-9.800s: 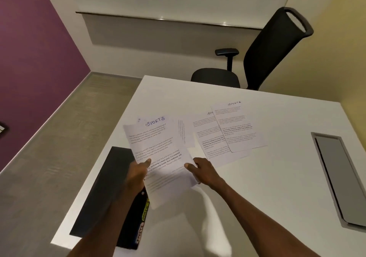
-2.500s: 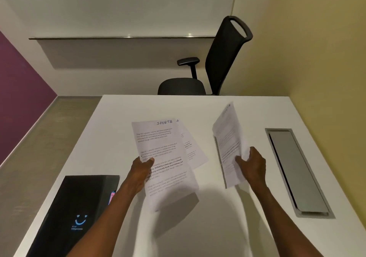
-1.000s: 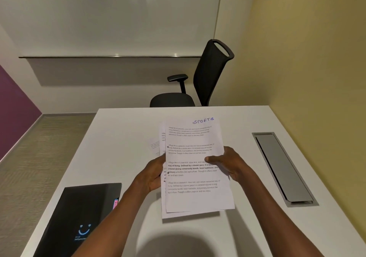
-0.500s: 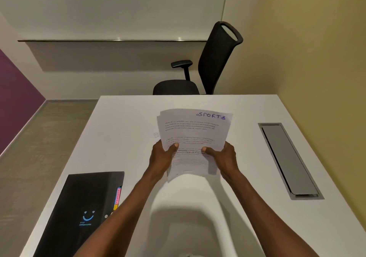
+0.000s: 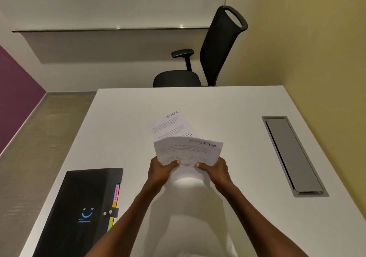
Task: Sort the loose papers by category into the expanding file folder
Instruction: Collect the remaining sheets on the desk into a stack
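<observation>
Head view: while both our hands hold it, the stack of papers (image 5: 188, 151) hangs above the middle of the white table (image 5: 237, 108), its top sheet headed "SPORTS" in blue ink.
Left hand: our left hand (image 5: 160, 170) grips the stack's near left corner, thumb curled over the top sheet, fingers hidden beneath.
Right hand: our right hand (image 5: 214, 169) grips the near right corner in the same way, thumb on top, fingers out of sight under the paper.
Loose sheet: one more printed sheet (image 5: 172, 125), also headed "SPORTS", lies flat on the table just beyond the stack, its near edge hidden behind the held papers.
Expanding file folder: the black folder (image 5: 79, 207) lies closed at the table's near left edge, well apart from the stack, a blue smile mark on its cover and its clasp buttoned.
Folder tabs: coloured tabs (image 5: 115, 194) in blue, pink and yellow peek out along its right side; we cannot read them surely.
Cable hatch: a grey hatch (image 5: 293, 155) is set in the table at the right.
Office chair: a black chair (image 5: 215, 50) stands behind the far edge.
</observation>
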